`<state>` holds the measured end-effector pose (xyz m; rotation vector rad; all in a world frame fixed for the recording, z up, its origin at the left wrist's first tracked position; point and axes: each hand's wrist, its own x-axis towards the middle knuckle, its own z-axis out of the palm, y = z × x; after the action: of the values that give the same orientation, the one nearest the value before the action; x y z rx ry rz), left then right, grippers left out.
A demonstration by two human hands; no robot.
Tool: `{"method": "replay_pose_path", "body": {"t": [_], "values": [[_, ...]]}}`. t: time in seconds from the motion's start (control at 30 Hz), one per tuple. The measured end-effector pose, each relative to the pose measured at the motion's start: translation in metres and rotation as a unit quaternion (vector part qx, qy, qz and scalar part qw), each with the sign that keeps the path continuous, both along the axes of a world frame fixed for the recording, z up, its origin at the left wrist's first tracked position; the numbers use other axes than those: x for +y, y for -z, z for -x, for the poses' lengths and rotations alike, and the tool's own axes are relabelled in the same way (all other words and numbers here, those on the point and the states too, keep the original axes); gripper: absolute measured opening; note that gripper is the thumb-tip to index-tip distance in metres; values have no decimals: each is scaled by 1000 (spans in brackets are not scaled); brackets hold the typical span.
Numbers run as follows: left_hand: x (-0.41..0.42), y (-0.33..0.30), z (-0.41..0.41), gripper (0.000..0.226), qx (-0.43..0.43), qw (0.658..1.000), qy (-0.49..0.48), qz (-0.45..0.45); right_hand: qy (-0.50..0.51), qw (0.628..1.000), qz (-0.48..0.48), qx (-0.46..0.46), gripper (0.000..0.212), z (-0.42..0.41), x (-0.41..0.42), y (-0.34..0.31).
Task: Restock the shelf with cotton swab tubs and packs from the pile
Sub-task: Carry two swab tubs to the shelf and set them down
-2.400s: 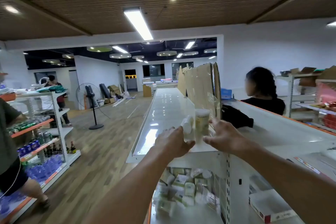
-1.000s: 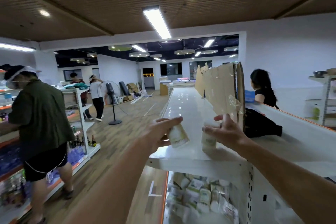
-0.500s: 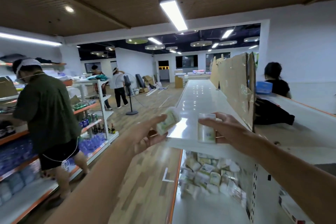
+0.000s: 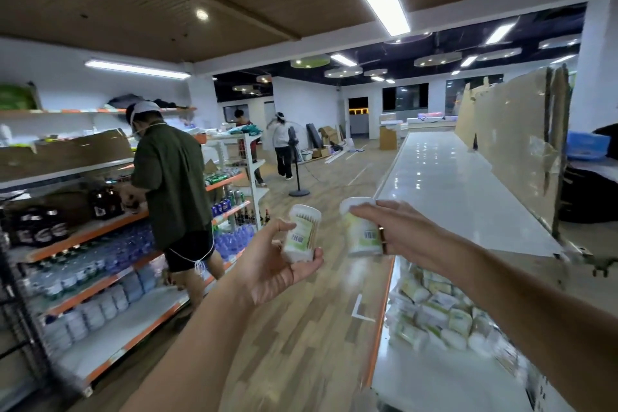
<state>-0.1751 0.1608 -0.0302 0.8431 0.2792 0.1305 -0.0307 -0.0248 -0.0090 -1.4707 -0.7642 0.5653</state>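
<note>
Head view: my left hand (image 4: 277,264) loosely cups one tub (image 4: 301,232) and my right hand (image 4: 398,231) pinches another tub (image 4: 359,237), both over the floor (image 4: 301,328), where either could slip.

pile (image 4: 434,314) on shelf (image 4: 431,385), right of aisle

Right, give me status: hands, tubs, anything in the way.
Left hand holds one cotton swab tub. Right hand grips a second tub. Both tubs off the shelf top, over the aisle. Pile waits on the lower shelf; nothing blocking.
</note>
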Motion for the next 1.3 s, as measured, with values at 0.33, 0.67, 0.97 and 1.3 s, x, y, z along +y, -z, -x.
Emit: {"method": "replay_pose_path", "body": {"t": [0.33, 0.67, 0.97, 1.3], "values": [[83, 19, -4, 55, 64, 975, -137, -162, -15, 998, 15, 60, 48, 7, 129, 16], [236, 54, -84, 52, 89, 940, -139, -299, 32, 996, 53, -67, 9, -48, 277, 57], [379, 66, -184, 45, 92, 922, -86, -366, 101, 990, 89, -51, 15, -142, 378, 67], [464, 111, -320, 48, 86, 926, -37, -367, 142, 983, 106, -47, 24, -269, 451, 100]]}}
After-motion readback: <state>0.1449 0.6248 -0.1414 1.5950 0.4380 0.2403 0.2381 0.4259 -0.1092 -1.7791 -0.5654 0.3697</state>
